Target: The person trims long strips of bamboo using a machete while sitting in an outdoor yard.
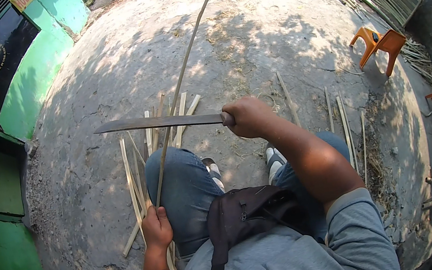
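The right hand [250, 118] grips the machete [177, 121], blade toward nine o'clock across a bamboo strip [186, 62] running to one o'clock. At seven o'clock, the left hand [157, 229] clasps the strip's near end, seemingly to steady it

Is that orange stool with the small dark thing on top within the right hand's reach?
Probably not: the right hand is closed around the handle of the long knife, and the orange stool stands well out past the right knee.
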Tool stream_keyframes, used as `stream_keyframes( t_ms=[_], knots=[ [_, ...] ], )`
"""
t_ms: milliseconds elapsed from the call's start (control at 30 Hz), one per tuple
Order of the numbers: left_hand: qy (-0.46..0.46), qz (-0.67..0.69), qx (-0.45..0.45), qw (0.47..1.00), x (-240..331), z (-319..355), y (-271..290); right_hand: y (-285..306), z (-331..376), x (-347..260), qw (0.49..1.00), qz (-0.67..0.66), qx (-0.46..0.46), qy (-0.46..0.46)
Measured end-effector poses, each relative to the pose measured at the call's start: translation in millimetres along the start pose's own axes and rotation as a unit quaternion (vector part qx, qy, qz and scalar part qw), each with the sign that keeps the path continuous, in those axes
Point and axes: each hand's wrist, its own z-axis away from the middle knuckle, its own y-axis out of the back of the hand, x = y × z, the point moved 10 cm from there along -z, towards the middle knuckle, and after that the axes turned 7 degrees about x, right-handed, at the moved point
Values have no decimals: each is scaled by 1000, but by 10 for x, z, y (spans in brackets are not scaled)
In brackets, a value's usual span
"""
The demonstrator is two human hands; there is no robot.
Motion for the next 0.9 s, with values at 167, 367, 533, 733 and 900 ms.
stream_keyframes(
  t_ms=[167, 367, 533, 733, 900],
  knots=[
    [9, 4, -9, 1000, 25, -12, -18, 22, -25, -133, 998, 29, -13, 52],
    [-6, 3, 4, 1000, 28, -16, 0, 117, -71, 99, 999, 48, -17, 1],
    [3, -6, -7, 1000, 10, -21, -21, 47, -65, 287, 999, 25, 16, -35],
    [15, 1, -7, 1000, 4, -9, -20, 17, -46, 1, 999, -30, 17, 25],
    [0, -5, 5, 1000, 21, -11, 2, 211, -74, -58, 997, 67, -13, 31]
  ],
)
